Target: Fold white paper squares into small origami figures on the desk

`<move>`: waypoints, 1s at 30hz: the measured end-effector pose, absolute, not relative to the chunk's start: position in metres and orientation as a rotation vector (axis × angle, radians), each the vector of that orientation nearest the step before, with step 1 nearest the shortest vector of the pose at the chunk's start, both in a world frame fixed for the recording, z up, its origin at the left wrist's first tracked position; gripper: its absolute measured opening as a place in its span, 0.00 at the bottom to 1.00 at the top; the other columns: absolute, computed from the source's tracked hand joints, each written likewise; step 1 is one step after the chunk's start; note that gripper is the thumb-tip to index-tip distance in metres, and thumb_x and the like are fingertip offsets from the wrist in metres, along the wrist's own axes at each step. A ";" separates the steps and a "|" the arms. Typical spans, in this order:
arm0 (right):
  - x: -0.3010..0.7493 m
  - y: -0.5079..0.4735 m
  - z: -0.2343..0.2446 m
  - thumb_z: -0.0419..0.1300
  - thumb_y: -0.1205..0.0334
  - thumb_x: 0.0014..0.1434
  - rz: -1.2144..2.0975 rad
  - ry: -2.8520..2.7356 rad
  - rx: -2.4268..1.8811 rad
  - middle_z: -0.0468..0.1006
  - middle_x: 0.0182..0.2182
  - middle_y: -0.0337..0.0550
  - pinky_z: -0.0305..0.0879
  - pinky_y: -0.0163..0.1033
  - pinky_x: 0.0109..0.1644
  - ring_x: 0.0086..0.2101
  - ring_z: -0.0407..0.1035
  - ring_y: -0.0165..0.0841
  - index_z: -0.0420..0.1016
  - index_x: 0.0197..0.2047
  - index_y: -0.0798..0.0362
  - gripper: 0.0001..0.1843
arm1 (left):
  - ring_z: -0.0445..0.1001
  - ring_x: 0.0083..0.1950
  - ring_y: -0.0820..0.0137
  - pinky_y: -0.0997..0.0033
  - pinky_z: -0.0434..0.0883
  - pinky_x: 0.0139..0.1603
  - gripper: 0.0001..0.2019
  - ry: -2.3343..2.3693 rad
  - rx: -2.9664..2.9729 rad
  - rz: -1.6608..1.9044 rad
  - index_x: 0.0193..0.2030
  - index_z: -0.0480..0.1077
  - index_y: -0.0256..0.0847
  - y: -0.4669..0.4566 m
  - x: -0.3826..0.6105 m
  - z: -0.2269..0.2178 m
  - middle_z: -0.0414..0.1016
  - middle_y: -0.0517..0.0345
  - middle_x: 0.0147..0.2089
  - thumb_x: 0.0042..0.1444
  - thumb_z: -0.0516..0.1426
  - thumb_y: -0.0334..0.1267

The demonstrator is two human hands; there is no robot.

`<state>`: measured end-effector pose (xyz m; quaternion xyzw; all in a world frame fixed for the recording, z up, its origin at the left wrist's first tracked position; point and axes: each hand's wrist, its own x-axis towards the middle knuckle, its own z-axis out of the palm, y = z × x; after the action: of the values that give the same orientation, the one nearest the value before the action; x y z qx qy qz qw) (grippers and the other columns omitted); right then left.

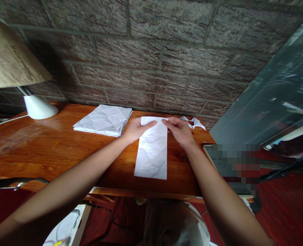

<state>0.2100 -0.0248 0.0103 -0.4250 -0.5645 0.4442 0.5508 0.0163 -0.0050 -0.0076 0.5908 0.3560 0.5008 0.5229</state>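
Observation:
A white sheet of paper [153, 150], narrow and marked with creases, is held upright in length over the wooden table's near part. My left hand [136, 130] grips its upper left edge, thumb on the face and fingers behind. At the upper right corner my right hand [179, 130] pinches the same sheet between thumb and fingers. Left of my hands lies a stack of creased white paper [104, 119]. Just beyond my right hand sits a folded white paper piece [196, 123], partly hidden by that hand.
A lamp with a white base [40, 107] stands at the table's [51, 147] far left. Behind rises a brick wall [146, 54]. A dark device with a partly blurred screen [218, 164] is by the right edge. Below left, an open drawer or box [81, 218] shows.

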 end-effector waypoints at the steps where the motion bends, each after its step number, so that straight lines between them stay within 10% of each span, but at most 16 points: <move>1: 0.210 -0.025 0.011 0.75 0.41 0.43 1.049 -1.337 -1.010 0.79 0.27 0.37 0.61 0.37 0.31 0.27 0.66 0.29 0.81 0.31 0.49 0.21 | 0.80 0.37 0.64 0.68 0.75 0.38 0.25 0.853 1.422 1.193 0.42 0.82 0.37 -0.005 0.016 -0.007 0.85 0.50 0.43 0.44 0.71 0.55; 30: 0.210 -0.026 0.014 0.74 0.41 0.42 1.028 -1.320 -1.040 0.80 0.28 0.39 0.62 0.36 0.32 0.28 0.66 0.30 0.83 0.30 0.50 0.22 | 0.82 0.39 0.60 0.64 0.77 0.42 0.24 0.883 1.483 1.227 0.41 0.83 0.35 -0.007 0.015 -0.003 0.85 0.48 0.44 0.42 0.72 0.51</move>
<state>0.2100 -0.0261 0.0144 -0.4400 -0.5582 0.4349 0.5529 0.0152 -0.0067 -0.0035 0.6105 0.3635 0.5052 0.4898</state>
